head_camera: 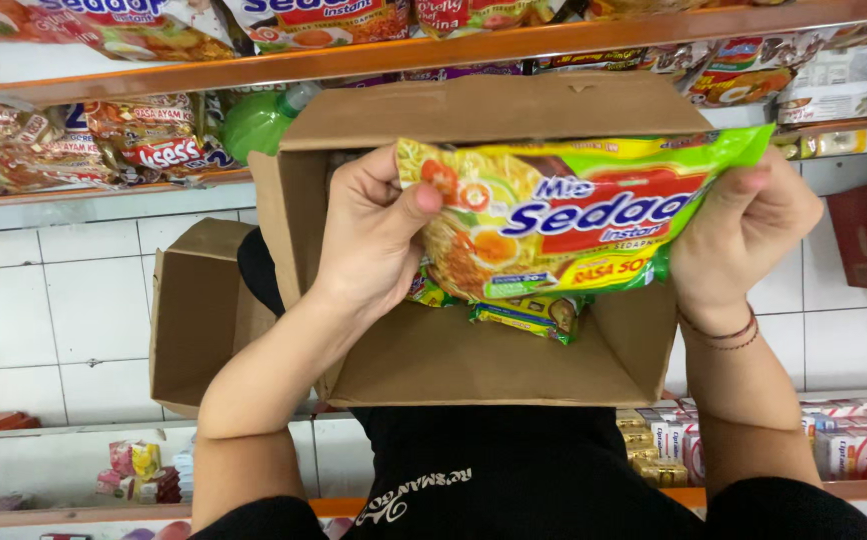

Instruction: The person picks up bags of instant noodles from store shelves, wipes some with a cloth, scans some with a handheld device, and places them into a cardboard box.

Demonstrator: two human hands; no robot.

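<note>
Green-and-yellow noodle packet (574, 215), pinched at each end by left hand (369, 235) and right hand (744, 235), hovers over open cardboard box (454, 360); best kept level, grip light.

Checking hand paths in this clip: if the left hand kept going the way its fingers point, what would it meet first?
The left hand points up-frame, gripping the noodle packet. Beyond, probably the cardboard box far flap, though depth is unclear.
</note>
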